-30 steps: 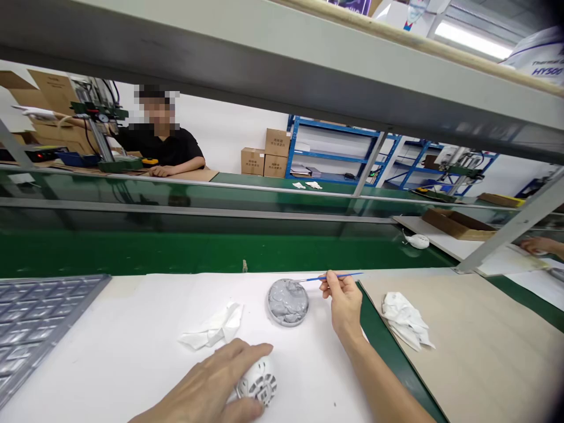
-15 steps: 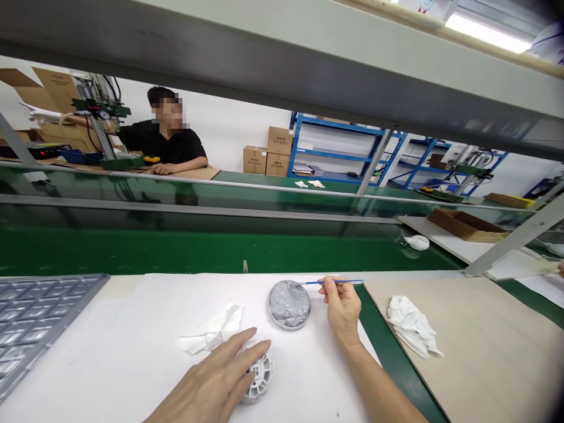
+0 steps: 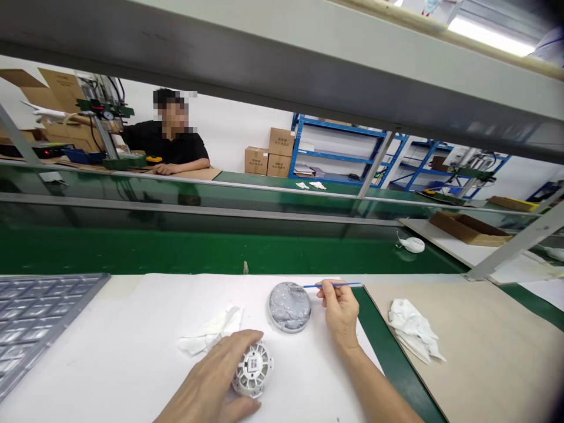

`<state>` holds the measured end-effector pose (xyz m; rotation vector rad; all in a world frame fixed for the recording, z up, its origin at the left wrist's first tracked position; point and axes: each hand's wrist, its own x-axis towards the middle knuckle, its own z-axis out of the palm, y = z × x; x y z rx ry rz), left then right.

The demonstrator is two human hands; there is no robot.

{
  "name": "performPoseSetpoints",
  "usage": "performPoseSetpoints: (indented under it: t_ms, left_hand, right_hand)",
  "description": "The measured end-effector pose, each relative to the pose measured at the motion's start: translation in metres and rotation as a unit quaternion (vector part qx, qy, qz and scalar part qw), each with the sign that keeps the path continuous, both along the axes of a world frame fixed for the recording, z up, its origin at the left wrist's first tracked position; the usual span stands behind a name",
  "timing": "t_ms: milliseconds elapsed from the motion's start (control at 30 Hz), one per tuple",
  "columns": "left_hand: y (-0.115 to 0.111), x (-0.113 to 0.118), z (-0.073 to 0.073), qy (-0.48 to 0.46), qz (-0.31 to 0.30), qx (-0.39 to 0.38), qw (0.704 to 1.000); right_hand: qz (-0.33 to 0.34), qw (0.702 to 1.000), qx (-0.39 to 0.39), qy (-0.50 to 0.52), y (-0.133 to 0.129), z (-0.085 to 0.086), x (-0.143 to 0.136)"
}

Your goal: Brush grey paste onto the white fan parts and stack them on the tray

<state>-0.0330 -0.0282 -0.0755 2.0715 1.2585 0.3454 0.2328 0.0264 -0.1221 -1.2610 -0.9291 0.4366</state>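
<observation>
Between the fingers and thumb of my left hand (image 3: 215, 373) is a round white plastic housing (image 3: 254, 369) with spokes and a small square in its centre. It rests on the white sheet. My right hand (image 3: 341, 311) pinches a thin blue-handled brush (image 3: 317, 286), held nearly level. The brush tip touches grey paste (image 3: 288, 306) that fills a shallow round dish (image 3: 291, 331). Behind my left hand lies a crumpled white tissue (image 3: 214, 332), partly covered by my fingers.
A clear plastic tray (image 3: 44, 323) is at the left. On the brown board (image 3: 480, 346) at the right lies another crumpled tissue (image 3: 414, 329). A green conveyor belt (image 3: 176, 252) runs behind the sheet, carrying a white part (image 3: 413, 244). A co-worker (image 3: 170, 141) sits beyond, under the overhead shelf.
My left hand has lowered from above the white housing, its fingers and thumb now around the sides. The brush tip has moved slightly left and down into the paste.
</observation>
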Motion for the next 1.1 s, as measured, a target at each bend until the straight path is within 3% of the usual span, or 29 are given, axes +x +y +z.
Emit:
performPoseSetpoints:
  t_ms: [133,333,633,1100]
  left_hand:
    - [-0.001,0.005,0.010,-0.012,0.027,-0.040,0.999]
    - [-0.002,0.013,0.012,-0.027,0.056,-0.011,0.998]
    - [0.003,0.013,0.026,-0.022,0.030,-0.084,0.996]
    - [-0.001,0.019,0.023,-0.037,0.065,-0.050,0.996]
  right_hand:
    - [0.004,1.000,-0.006,0.008,-0.001,0.001,0.000]
    - [0.004,0.997,-0.024,0.073,0.000,0.001,0.003]
    - [0.002,0.969,-0.049,0.243,0.003,0.004,0.006]
    - [0.041,0.938,-0.046,0.341,-0.003,0.009,0.005]
